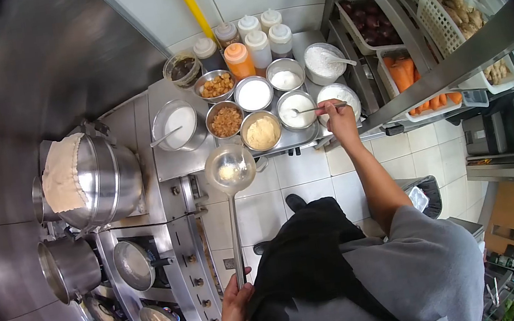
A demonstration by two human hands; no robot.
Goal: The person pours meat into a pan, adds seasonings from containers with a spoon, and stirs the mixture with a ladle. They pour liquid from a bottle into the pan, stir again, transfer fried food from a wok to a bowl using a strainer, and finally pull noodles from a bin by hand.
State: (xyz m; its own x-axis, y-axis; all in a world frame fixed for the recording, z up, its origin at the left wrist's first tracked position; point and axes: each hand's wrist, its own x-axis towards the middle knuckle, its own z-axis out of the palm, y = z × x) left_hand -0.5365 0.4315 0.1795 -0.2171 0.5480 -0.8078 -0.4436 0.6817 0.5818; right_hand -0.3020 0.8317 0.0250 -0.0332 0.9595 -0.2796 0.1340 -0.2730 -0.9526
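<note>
My left hand (pixel 235 303) is wrapped around the long handle of a metal ladle (pixel 231 193). A little pale yellow powder lies in the ladle's bowl, which is held just in front of the counter's edge. My right hand (pixel 338 118) grips a small spoon (pixel 318 109), its tip in a metal bowl of white powder (pixel 296 105). Beside that bowl stand a bowl of yellow powder (pixel 263 135) and a bowl of brown bits (pixel 226 120). Partly behind my right hand is another container of white powder (pixel 346 98).
Squeeze bottles (pixel 238 60) line the back of the counter (pixel 170 165). To the left, a large steel pot (pixel 113 176) and pans (pixel 134 265) stand on the stove. A metal shelf (pixel 416 91) holds carrots (pixel 400 73) on the right. A bin (pixel 429 195) stands below.
</note>
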